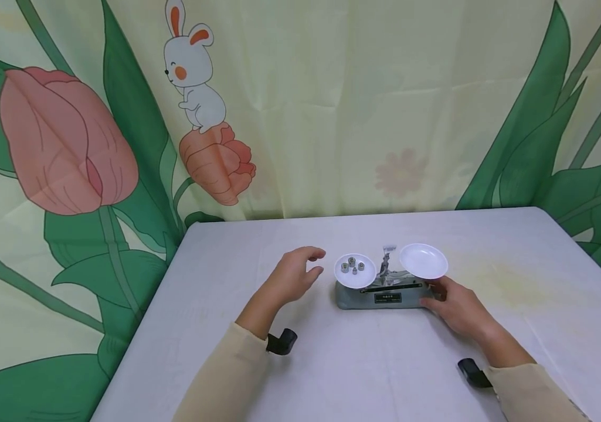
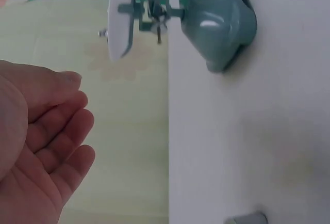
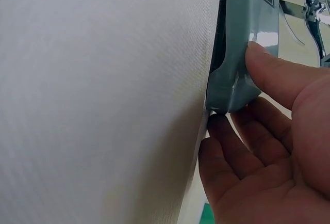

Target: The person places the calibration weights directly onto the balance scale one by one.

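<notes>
A balance scale point(image 1: 379, 298) with a grey-green base stands on the table. Its left white pan point(image 1: 343, 279) carries several small metal weights point(image 1: 352, 262); the right white pan point(image 1: 424, 261) is bare. My right hand point(image 1: 461, 308) grips the right end of the base, and in the right wrist view the thumb point(image 3: 270, 72) lies on the front face while the other fingers curl at the end. Left of the left pan, my left hand point(image 1: 294, 274) hovers apart from the scale, fingers relaxed and holding nothing; the left wrist view shows the base point(image 2: 219, 22) beyond it.
A white cloth covers the table point(image 1: 353, 363). Behind its far edge hangs a curtain point(image 1: 332, 117) printed with tulips, leaves and a rabbit. Black wrist devices sit at the left cuff point(image 1: 282, 341) and the right cuff point(image 1: 473, 373).
</notes>
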### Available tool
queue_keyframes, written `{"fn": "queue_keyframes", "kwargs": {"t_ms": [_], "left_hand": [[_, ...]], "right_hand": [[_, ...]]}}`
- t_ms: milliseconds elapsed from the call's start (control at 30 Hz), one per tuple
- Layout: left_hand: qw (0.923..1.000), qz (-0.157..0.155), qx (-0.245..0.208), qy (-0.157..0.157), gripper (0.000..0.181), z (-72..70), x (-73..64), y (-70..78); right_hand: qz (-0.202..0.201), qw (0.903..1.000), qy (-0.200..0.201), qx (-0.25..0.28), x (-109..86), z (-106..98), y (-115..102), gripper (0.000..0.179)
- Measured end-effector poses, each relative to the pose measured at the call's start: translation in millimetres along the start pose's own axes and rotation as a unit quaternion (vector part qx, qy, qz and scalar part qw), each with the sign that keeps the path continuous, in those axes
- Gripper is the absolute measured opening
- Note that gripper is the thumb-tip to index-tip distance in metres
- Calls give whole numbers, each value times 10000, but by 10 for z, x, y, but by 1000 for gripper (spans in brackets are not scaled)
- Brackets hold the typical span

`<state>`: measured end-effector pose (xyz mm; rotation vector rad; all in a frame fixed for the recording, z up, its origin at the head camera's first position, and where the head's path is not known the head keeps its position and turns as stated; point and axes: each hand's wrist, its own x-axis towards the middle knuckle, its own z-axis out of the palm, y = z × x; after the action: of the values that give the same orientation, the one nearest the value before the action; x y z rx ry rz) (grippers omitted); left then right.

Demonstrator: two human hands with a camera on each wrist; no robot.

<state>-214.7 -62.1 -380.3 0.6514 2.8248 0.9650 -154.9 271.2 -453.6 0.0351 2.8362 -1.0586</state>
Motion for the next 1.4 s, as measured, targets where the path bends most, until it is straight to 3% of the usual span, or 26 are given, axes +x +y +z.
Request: {"fn": "queue_keyframes", "kwargs": {"t_ms": [233,467,767,1033,1400], "left_hand": [[9973,-498,-486,223,37,-20,-174,-315],[9927,-992,-620,278,42,3,-308,-545],[9898,-1244,-593,359,39,45,-426,-739],[9866,-1502,-582,274,33,117,-429,-871],[9902,-1349,-306,218,26,170,-396,-919]], "right_hand": [[25,10000,-38,2,7,4,-17,70],[52,10000,-61,18,13,2,4,71],[9,10000,-17,10,11,8,2,70],[-43,10000,28,-37,12,9,7,69],[-38,9999,76,-76,10,11,4,65]]}}
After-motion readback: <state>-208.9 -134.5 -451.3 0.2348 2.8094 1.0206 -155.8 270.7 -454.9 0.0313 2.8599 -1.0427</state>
